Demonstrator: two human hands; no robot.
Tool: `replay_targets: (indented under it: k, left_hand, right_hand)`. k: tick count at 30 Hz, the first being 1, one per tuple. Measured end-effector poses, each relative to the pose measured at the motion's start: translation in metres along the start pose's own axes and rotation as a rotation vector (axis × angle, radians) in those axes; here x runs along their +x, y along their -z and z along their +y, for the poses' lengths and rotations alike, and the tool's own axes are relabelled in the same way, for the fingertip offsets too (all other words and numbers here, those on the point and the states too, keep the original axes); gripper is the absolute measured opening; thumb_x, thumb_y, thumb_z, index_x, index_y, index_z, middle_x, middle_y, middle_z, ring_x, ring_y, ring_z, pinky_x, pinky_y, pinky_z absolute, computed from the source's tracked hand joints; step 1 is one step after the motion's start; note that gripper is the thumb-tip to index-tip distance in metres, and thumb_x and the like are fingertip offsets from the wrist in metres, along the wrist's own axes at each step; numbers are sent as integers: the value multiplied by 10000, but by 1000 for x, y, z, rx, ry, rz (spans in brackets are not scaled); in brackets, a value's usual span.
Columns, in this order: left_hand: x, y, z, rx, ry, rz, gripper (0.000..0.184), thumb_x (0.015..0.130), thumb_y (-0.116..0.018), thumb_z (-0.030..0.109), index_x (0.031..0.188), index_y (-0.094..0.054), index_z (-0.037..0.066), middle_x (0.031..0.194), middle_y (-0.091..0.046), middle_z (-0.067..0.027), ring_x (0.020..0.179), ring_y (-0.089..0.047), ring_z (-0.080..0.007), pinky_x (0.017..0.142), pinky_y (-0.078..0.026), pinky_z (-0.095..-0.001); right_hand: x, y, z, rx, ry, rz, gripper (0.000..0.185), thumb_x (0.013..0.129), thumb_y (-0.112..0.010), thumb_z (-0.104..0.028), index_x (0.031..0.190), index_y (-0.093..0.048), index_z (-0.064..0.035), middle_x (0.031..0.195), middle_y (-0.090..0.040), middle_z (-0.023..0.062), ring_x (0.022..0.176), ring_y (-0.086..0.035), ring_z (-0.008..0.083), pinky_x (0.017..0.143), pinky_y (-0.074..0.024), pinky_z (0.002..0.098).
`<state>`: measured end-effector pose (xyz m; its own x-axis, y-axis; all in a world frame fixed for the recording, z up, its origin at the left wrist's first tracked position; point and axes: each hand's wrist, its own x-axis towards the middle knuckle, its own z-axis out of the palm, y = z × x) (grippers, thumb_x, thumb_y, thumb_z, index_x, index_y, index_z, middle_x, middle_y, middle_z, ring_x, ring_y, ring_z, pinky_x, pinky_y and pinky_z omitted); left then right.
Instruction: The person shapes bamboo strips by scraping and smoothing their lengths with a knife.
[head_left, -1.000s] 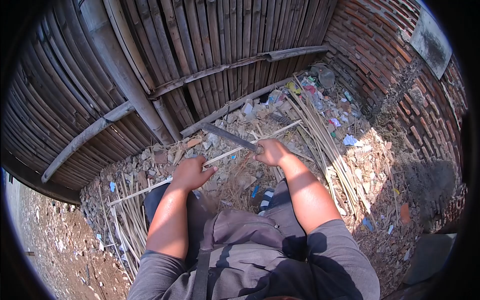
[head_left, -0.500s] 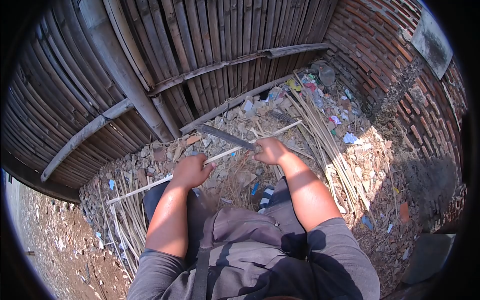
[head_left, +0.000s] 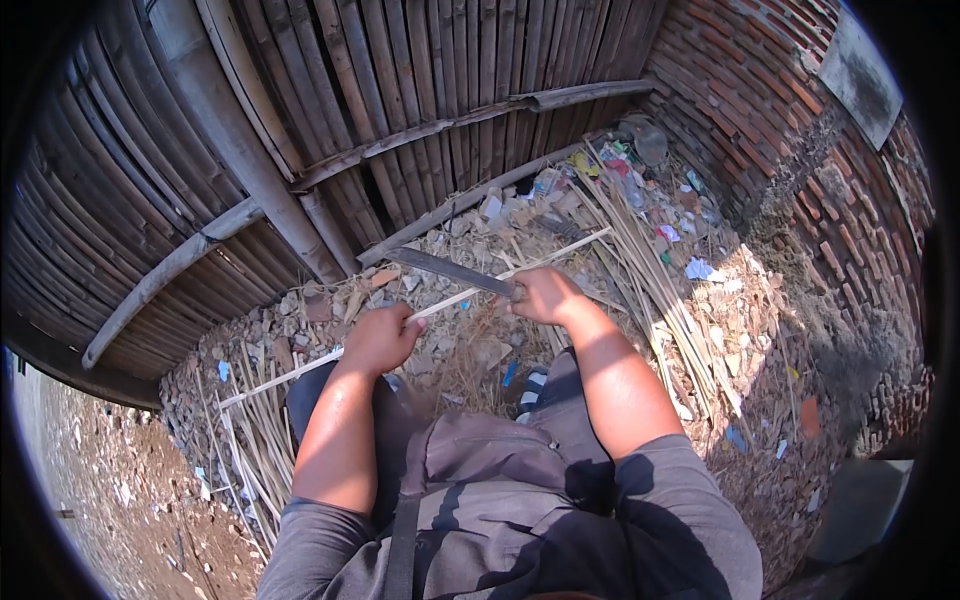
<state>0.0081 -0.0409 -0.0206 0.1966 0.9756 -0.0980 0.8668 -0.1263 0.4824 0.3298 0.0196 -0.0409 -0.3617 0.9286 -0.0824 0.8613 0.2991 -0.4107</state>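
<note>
A long pale bamboo strip (head_left: pixel 290 375) runs slantwise across my lap, from the lower left up to the right. My left hand (head_left: pixel 382 340) is closed round it near its middle. In my right hand (head_left: pixel 546 296) is the handle of a machete (head_left: pixel 445 268), whose dark flat blade points up and left. The blade crosses the strip just left of my right fist; whether the edge bites into the strip I cannot tell.
Bamboo strips lie in a bundle (head_left: pixel 670 310) at the right and a second pile (head_left: pixel 262 440) at the left. A bamboo wall (head_left: pixel 440 60) stands ahead, a brick wall (head_left: pixel 760 90) to the right. Rubble and litter (head_left: pixel 640 180) cover the ground.
Both hands still grip the same things. The right hand and machete have shifted slightly up, the blade tip a little left. The strip's far end has risen slightly to the right.
</note>
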Motion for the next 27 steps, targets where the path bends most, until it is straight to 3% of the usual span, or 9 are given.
replay_targets:
  k: [2,5,11,14,17,18,22,25,27]
  left_hand:
    - [0,5,3,-12,5,10,393,998,-640,433,1087,-729,61,930,-735,-227,960,-703,-439,844,-537,-535]
    - [-3,6,5,-35,11,47,399,1009,-618,430,1058,-717,46,943,-729,-244,968,-691,-461,855,-531,-553]
    - [2,5,1,-66,-16,144,384,1011,-622,423,1036,-710,51,908,-723,-242,934,-691,-464,825,-526,-557]
    - [-3,5,2,-65,-18,196,384,1011,-623,426,1035,-710,54,890,-723,-235,920,-692,-461,819,-527,-558]
    - [0,9,5,-60,7,195,381,1011,-623,427,1040,-712,58,875,-722,-232,912,-693,-460,819,-529,-558]
    - [0,9,7,-60,11,204,380,1011,-623,427,1042,-713,59,872,-722,-231,911,-694,-459,819,-530,-557]
    - [0,5,5,-44,15,193,377,1010,-621,427,1052,-721,67,870,-723,-229,909,-694,-457,818,-530,-553]
    - [-1,4,0,-52,-26,240,363,1004,-644,402,1027,-700,43,871,-713,-235,893,-699,-456,784,-531,-533]
    - [-1,5,-1,-45,-7,226,374,1003,-632,422,1045,-716,60,881,-721,-227,905,-696,-455,804,-530,-546]
  right_hand:
    - [-4,9,-11,-18,-56,-49,458,818,-851,-382,1171,-744,-111,1002,-750,196,1014,-718,397,897,-558,469]
    - [-4,19,-22,-13,-191,-31,509,867,-811,-426,1244,-714,-98,1183,-739,178,1146,-689,392,988,-550,466]
    - [-5,20,-26,-69,-119,-11,495,867,-798,-424,1201,-719,-67,1124,-745,211,1083,-706,411,948,-567,484]
    - [6,18,-4,117,-175,88,481,857,-798,-419,1186,-723,-76,1036,-753,223,1030,-717,424,921,-575,491]
    - [15,3,17,112,-137,310,454,852,-800,-410,1175,-727,-98,964,-751,224,995,-721,432,905,-577,491]
    - [5,20,-6,74,-201,208,445,852,-801,-405,1174,-727,-107,1007,-749,225,1024,-713,432,912,-573,490]
    - [-10,25,-36,81,-120,28,439,840,-818,-389,1155,-737,-94,1075,-742,223,1041,-704,429,905,-561,492]
    - [4,9,-3,214,-26,152,445,838,-825,-387,1150,-738,-81,1051,-742,229,1011,-710,426,894,-559,483]
    - [12,11,4,188,-121,130,447,844,-825,-385,1154,-740,-74,1033,-746,225,1010,-711,421,897,-553,472]
